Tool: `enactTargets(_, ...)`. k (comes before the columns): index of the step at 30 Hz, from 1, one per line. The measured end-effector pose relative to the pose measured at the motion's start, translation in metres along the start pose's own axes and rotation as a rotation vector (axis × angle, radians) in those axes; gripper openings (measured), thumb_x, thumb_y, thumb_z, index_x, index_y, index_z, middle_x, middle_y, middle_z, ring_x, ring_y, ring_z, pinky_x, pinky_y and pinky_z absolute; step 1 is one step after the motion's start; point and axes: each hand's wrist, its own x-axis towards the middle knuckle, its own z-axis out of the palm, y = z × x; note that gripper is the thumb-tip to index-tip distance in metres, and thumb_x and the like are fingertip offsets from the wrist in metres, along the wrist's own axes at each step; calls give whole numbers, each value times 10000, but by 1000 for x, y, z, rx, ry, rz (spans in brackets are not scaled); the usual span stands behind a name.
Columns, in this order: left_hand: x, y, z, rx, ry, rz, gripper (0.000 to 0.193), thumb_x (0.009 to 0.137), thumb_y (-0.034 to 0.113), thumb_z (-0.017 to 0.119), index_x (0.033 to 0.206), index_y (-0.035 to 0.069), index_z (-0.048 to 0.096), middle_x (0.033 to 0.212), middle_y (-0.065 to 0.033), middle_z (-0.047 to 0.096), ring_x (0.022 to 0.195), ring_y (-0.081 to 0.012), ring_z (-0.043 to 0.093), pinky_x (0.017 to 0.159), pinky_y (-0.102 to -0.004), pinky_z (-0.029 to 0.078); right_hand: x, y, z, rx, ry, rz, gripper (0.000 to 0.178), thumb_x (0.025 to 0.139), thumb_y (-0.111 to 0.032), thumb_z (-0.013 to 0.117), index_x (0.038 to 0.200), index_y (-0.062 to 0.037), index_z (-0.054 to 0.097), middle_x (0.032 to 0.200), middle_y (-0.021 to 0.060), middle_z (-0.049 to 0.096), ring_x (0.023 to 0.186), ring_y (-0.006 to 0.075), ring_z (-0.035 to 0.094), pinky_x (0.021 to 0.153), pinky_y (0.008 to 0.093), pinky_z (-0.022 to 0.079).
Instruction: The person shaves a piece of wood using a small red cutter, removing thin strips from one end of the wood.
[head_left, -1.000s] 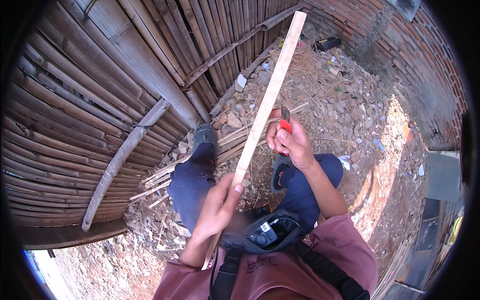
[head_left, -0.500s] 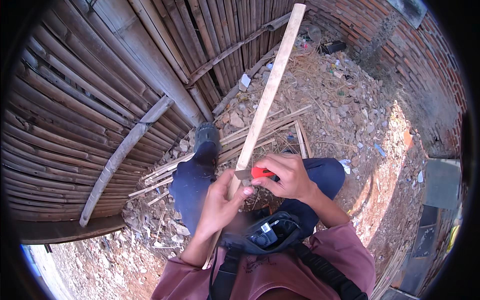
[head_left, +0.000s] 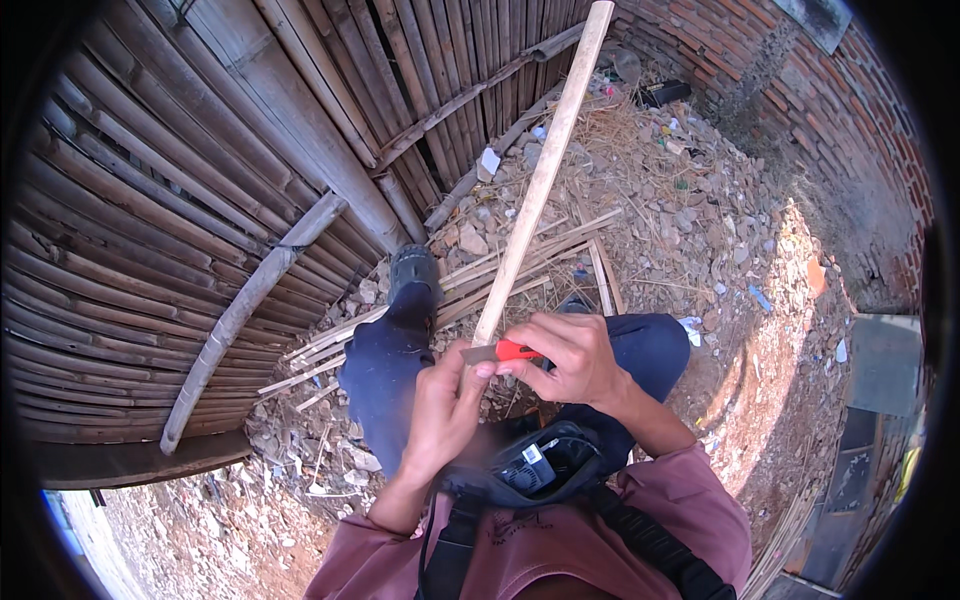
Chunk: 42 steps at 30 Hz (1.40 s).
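Hands w/ knife, wood strip lengthwise fwd-rt

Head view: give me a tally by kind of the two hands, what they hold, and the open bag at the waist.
Left hand and right hand: 2
Red-handled knife: 1
Pale flat strip: 1
Open black bag: 1
Total: 5

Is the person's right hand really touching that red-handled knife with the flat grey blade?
Touching. The head view shows it plainly: the right hand grips the red-handled knife, thumb and fingers closed on its handle without a gap.
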Motion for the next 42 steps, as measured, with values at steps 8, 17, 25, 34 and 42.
enactTargets(8,-3,11,6,137,83,65,259,1113,252,620,1092,5,695,648,-97,603,555,-155,574,548,-344,451,0,-14,-4,-88,54,25,272,862,-314,854,964,-91,736,750,42,655,625,238,679,560,354,528)
enactTargets(17,-4,22,11,210,126,87,273,1129,251,573,1068,10,685,642,-46,548,565,-106,486,546,-311,397,-2,-12,-4,-165,118,30,257,840,-310,870,947,-110,749,744,27,665,628,213,687,556,336,527)
enactTargets(25,-12,24,7,281,83,4,259,1119,240,585,1055,1,658,637,-90,535,545,-153,488,547,-340,411,11,17,-26,-227,423,204,219,900,-249,852,966,-60,762,755,82,713,600,258,683,541,358,506)
enactTargets(34,-19,16,-2,196,-1,-5,187,1115,171,581,1144,-2,647,695,-42,576,609,-118,521,590,-314,433,14,24,-51,50,299,266,284,976,-289,799,989,-17,720,780,89,689,638,182,650,596,309,487)
enactTargets(42,-15,25,-14,120,-104,-10,234,1118,184,566,1265,4,595,748,-142,631,639,-276,629,614,-396,469,-2,0,-9,17,-4,-16,334,894,-386,837,960,-75,734,774,41,678,616,240,685,551,355,527)
